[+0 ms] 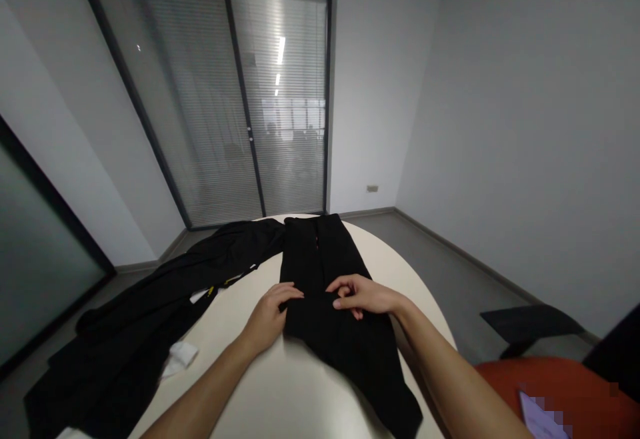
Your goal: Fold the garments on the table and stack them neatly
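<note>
A black garment that looks like trousers (pixel 325 332) lies lengthwise over the round table, with a crosswise fold near its middle. My left hand (pixel 273 316) grips the left edge of the cloth at that fold, fingers on top. At the same fold, my right hand (pixel 360 296) is curled, its thumb and forefinger closed around the fabric and the other fingers bent beneath. The far part of the garment lies flat with a narrow slit down its middle. Its near end trails toward the right edge of the table.
Another dark garment (pixel 150 312) is spread along the left side of the pale round table (pixel 245 402), with white tags (pixel 180 358) showing. At right stands an orange-seated chair (pixel 530 382) with a black armrest. Beyond the table are a glazed partition (pixel 210 112) with blinds and grey walls.
</note>
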Demonstrator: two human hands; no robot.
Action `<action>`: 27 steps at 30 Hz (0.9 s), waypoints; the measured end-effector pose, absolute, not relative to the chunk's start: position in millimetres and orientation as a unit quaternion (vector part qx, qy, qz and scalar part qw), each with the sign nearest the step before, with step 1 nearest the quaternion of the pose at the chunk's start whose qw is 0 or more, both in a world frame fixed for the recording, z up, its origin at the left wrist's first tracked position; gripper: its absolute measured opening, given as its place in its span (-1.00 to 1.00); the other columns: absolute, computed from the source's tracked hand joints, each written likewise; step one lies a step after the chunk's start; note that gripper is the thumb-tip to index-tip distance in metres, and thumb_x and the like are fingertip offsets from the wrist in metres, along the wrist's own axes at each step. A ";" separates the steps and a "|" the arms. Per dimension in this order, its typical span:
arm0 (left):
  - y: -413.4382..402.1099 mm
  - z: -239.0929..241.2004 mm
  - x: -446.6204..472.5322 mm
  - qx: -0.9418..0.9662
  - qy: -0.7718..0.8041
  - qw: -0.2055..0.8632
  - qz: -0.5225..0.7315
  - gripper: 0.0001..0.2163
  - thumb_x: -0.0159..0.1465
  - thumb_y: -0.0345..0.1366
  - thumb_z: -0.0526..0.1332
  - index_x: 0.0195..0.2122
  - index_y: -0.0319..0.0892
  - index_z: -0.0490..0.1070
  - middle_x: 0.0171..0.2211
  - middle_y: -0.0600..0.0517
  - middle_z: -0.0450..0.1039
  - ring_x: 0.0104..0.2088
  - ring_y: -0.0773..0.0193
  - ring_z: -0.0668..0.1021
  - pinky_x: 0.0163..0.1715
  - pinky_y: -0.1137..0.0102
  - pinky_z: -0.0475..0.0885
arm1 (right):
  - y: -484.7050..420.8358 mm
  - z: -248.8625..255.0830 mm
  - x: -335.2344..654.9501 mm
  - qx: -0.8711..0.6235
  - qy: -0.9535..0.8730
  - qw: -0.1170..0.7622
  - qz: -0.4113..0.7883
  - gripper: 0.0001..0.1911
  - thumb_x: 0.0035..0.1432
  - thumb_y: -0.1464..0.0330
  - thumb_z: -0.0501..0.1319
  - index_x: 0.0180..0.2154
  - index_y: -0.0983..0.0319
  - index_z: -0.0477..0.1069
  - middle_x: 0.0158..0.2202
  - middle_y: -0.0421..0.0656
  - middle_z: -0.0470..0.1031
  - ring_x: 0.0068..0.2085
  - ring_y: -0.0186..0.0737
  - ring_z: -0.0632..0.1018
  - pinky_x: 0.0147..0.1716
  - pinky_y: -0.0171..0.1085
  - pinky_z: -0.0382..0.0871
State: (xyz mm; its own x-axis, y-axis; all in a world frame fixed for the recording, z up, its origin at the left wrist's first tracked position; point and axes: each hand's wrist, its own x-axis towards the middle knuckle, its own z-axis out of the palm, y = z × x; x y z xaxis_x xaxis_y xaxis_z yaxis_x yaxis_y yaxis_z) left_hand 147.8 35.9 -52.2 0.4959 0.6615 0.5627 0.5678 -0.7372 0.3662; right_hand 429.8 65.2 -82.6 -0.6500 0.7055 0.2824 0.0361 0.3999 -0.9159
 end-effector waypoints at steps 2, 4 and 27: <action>38.8 -52.7 146.9 0.852 0.355 0.100 0.371 -0.76 0.26 -0.35 0.17 -0.13 -0.08 0.59 0.09 -0.05 0.49 0.15 0.10 0.45 0.24 0.12 0.27 | 67.4 -82.3 426.1 -0.230 -0.756 0.389 0.473 -0.39 0.02 0.06 0.41 -0.01 0.30 0.40 -0.54 -0.39 0.32 -0.63 -0.49 0.38 -0.63 -0.45 0.26; 40.7 -53.2 145.4 0.843 0.363 0.122 0.378 -0.75 0.28 -0.32 0.16 -0.09 -0.09 0.58 0.17 -0.07 0.41 0.15 0.10 0.45 0.24 0.13 0.27 | 70.3 -83.1 422.0 -0.228 -0.743 0.426 0.464 -0.41 0.03 0.06 0.41 -0.02 0.29 0.40 -0.50 -0.38 0.33 -0.62 -0.51 0.36 -0.61 -0.45 0.27; 17.7 -40.8 151.3 0.862 0.309 0.088 0.391 -0.86 0.26 -0.29 0.13 -0.39 -0.16 0.44 -0.34 -0.02 0.45 -0.24 0.19 0.47 -0.17 0.35 0.36 | 49.7 -74.7 431.7 -0.198 -0.776 0.270 0.534 -0.49 -0.09 0.18 0.50 -0.15 0.32 0.47 -0.48 -0.34 0.35 -0.51 -0.51 0.32 -0.57 -0.51 0.20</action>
State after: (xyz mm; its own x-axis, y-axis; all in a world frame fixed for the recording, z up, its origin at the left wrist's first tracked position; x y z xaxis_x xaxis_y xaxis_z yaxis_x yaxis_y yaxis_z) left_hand 151.3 17.7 -40.8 0.5032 0.6023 0.6197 0.4648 -0.7932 0.3935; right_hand 431.7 49.7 -74.7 -0.7760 0.5958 0.2071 0.0190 0.3502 -0.9365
